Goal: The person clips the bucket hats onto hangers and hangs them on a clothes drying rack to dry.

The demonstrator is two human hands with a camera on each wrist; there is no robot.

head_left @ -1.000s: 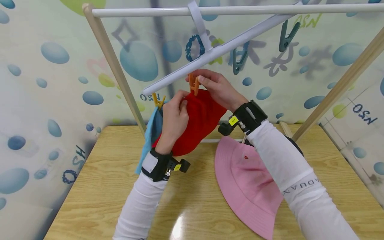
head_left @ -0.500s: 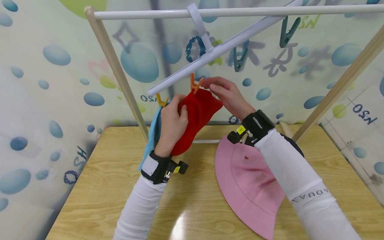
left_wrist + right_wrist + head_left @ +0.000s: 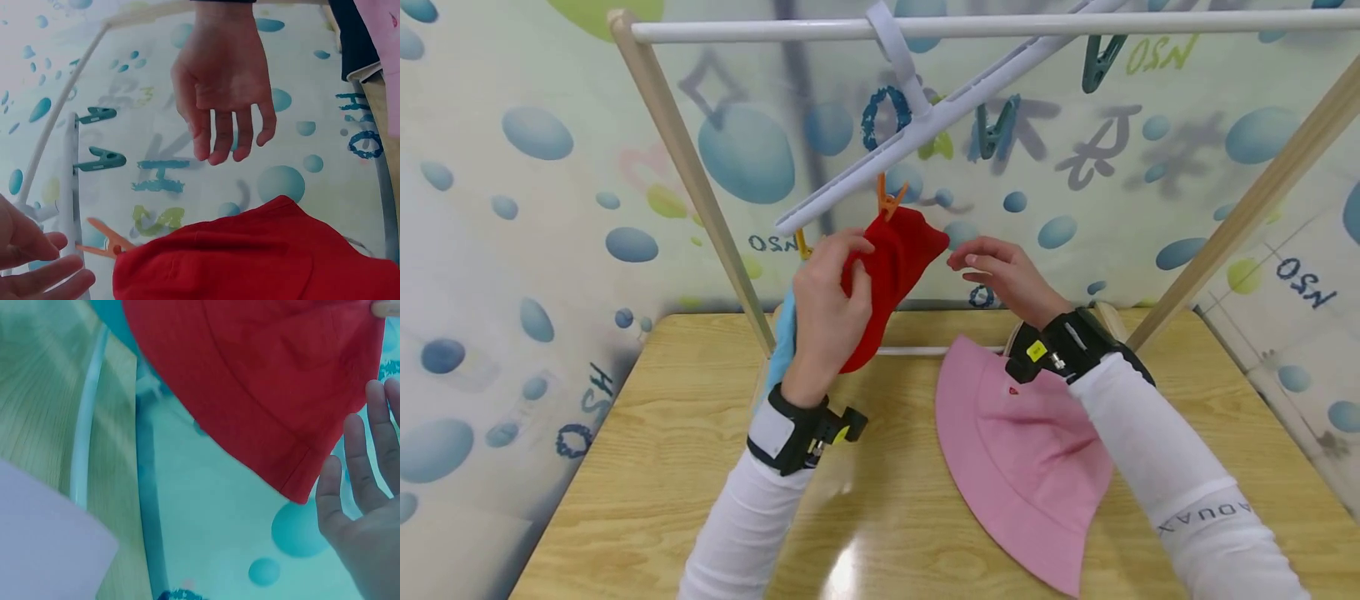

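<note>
A red bucket hat [image 3: 891, 267] hangs by an orange clothespin [image 3: 889, 200] from a white clip hanger [image 3: 917, 125]. My left hand [image 3: 831, 308] is at the hat's left side, overlapping it in the head view. In the left wrist view, that hand's loosely bent fingers [image 3: 69, 281] show beside the clothespin with nothing between them. Off to the right of the hat, my right hand [image 3: 1011, 275] hovers with relaxed, spread fingers and holds nothing. A light blue cloth item [image 3: 784, 337], mostly behind the left hand, hangs from a yellow clothespin [image 3: 803, 244].
The hanger hooks over a white rail [image 3: 760, 32] on a wooden-legged rack [image 3: 688, 175]. Two dark green clothespins [image 3: 996, 129] dangle from its far part. A pink bucket hat [image 3: 1015, 450] lies on the wooden table [image 3: 647, 467], with a dark item [image 3: 1138, 362] behind it.
My right hand has let go of the orange clothespin and moved right and down. The left hand's fingers have loosened from the red hat. The hanger has swung slightly.
</note>
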